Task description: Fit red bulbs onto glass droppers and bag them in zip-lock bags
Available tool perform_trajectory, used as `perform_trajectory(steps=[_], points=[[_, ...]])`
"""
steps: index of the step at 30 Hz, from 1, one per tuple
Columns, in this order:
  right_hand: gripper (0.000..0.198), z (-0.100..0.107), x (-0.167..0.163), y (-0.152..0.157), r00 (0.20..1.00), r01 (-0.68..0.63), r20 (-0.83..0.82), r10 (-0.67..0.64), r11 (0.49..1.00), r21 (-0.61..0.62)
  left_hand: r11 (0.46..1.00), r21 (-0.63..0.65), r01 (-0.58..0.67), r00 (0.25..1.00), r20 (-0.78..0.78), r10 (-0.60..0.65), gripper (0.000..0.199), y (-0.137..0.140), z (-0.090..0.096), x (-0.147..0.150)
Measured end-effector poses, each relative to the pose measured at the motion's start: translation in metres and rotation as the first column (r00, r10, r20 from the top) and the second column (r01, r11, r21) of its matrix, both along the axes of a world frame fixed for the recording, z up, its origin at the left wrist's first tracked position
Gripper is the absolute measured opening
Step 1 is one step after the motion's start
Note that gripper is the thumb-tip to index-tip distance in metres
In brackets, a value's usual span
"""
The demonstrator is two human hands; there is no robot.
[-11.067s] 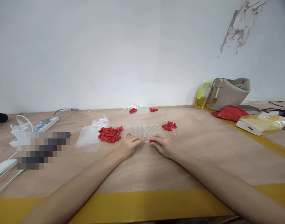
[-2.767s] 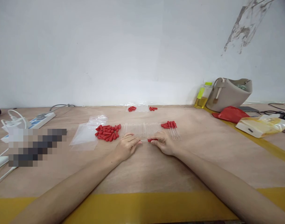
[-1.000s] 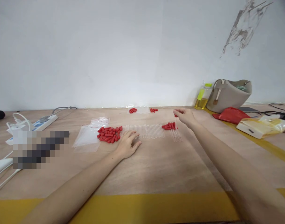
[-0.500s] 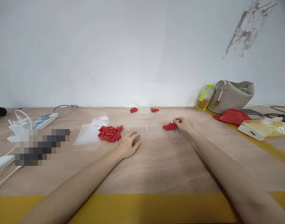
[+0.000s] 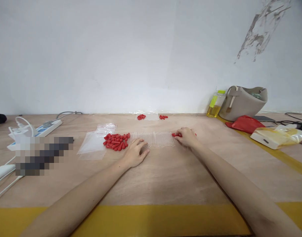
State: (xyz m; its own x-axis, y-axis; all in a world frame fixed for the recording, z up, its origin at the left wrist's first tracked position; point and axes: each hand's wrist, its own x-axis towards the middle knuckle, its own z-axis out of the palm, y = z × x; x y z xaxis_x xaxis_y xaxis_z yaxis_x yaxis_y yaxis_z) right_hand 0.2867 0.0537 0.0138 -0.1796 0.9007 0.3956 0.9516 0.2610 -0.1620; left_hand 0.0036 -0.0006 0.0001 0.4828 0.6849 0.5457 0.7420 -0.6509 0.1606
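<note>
My left hand [image 5: 135,153] rests open on the table, its fingertips on the left end of a row of thin clear glass dropper tubes [image 5: 160,139]. Just left of it lies a pile of red rubber bulbs [image 5: 116,141]. My right hand [image 5: 187,137] hovers over or rests on droppers with red bulbs, right of the tube row; its thumb and forefinger are apart, and no held thing shows. A few red bulbs [image 5: 175,134] peek out by its fingertips. Most of the droppers under this hand are hidden.
Clear plastic bags [image 5: 91,143] lie left of the pile. Two small groups of red bulbs [image 5: 141,117] sit near the wall. A power strip [image 5: 49,127] with cables is at the left; a bottle [image 5: 215,103], grey bag [image 5: 243,103] and red pouch [image 5: 247,124] stand at the right.
My right hand has moved slightly left and nearer to me, from the bulb ends of the droppers to over them, covering them. My left hand has stayed put.
</note>
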Motion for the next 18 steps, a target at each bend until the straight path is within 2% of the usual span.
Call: perform_trajectory(steps=[4, 9, 12, 15, 18], points=[[0.011, 0.001, -0.003, 0.001, 0.976, -0.037, -0.212, 0.052, 0.997, 0.074, 1.000, -0.002, -0.011, 1.000, -0.007, 0.011, 0.028, 0.000, 0.000, 0.000], [0.013, 0.003, -0.022, -0.016, 0.828, -0.152, -0.528, 0.188, 0.982, 0.112, 0.999, 0.034, -0.021, 1.000, -0.013, 0.021, 0.027, -0.001, 0.000, 0.001], [0.023, -0.005, -0.032, -0.035, 0.784, -0.224, -0.546, 0.296, 0.955, 0.196, 0.997, 0.064, -0.052, 0.999, -0.012, 0.053, 0.021, -0.002, 0.003, 0.005], [0.025, -0.015, -0.035, -0.052, 0.783, -0.328, -0.454, 0.425, 0.903, 0.279, 0.992, 0.065, -0.112, 0.993, -0.036, 0.115, 0.017, 0.002, 0.007, 0.014], [0.020, -0.022, -0.033, -0.058, 0.762, -0.323, -0.449, 0.466, 0.875, 0.360, 0.968, 0.013, -0.252, 0.965, -0.074, 0.253, 0.017, 0.014, 0.014, 0.030]])
